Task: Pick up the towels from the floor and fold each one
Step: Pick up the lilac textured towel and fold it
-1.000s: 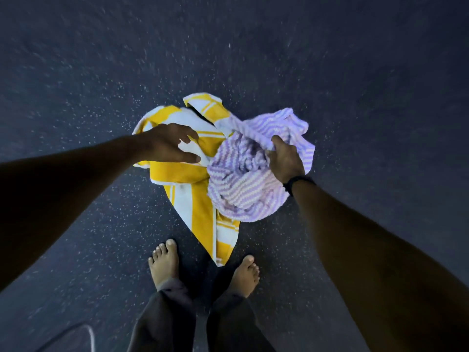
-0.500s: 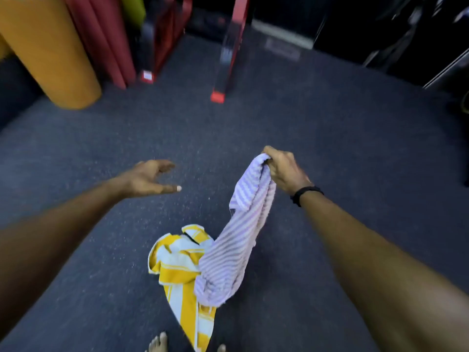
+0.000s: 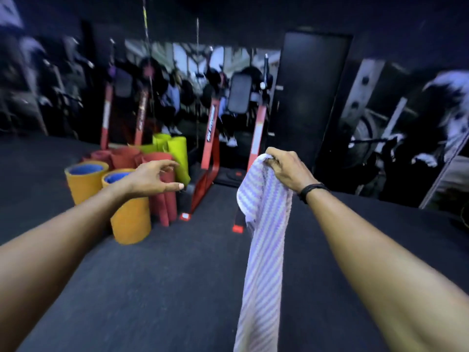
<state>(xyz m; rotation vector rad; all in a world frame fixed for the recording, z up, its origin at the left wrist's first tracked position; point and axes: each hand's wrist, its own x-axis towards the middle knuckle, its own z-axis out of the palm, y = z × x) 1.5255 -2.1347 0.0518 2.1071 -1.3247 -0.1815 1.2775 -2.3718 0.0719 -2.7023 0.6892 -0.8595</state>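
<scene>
Since half a second ago the view has lifted off the floor and the purple striped towel now hangs free, long axis vertical, its top corner pinched in the right hand, while the empty left hand, fingers apart, waits well to its left.

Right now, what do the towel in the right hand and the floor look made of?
Towel: soft woven cloth, probably cotton terry, matte; it hangs limp in folds from the right hand and shows a nubby lilac and white stripe. Floor: dark, matte, fine-grained, likely rubber matting or low carpet; blur leaves that open.
</scene>
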